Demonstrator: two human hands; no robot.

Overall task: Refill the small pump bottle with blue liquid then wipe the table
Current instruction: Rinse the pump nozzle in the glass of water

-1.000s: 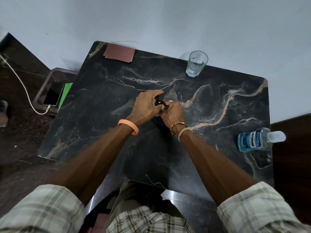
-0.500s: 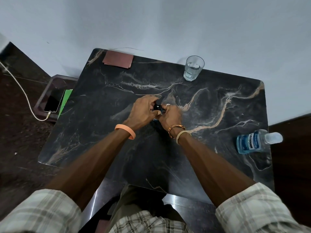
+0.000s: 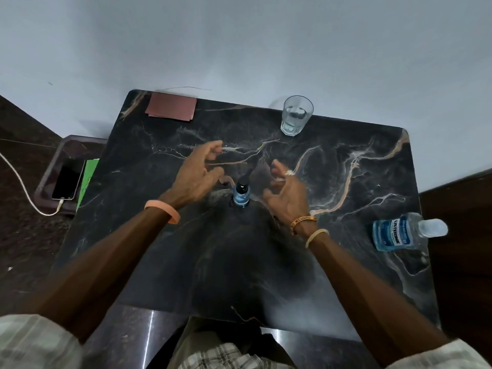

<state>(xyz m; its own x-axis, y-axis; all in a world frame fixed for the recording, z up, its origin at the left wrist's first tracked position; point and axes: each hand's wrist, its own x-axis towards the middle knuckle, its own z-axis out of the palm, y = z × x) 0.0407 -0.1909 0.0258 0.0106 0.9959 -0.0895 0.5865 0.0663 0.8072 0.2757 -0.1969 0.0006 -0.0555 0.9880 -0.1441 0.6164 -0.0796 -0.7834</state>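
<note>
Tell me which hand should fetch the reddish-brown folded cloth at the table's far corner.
Left, probably. The left hand is open and empty on the same side of the small pump bottle as the cloth. The right hand, also open, would have to reach across the bottle.

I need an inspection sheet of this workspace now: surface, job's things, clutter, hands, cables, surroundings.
Surface: dark veined marble table top; spills cannot be told.
Job's things: small pump bottle holding blue liquid, black pump on, mid-table; capped blue Listerine bottle at the right edge; reddish-brown cloth, it seems, at the far left corner.
Clutter: drinking glass at the far edge.
Hands: left hand and right hand open, either side of the small pump bottle, holding nothing.
Cables: white cable plugged into a phone.
Surroundings: phone on a low tray left of the table, beside a green sheet; pale wall behind.
</note>
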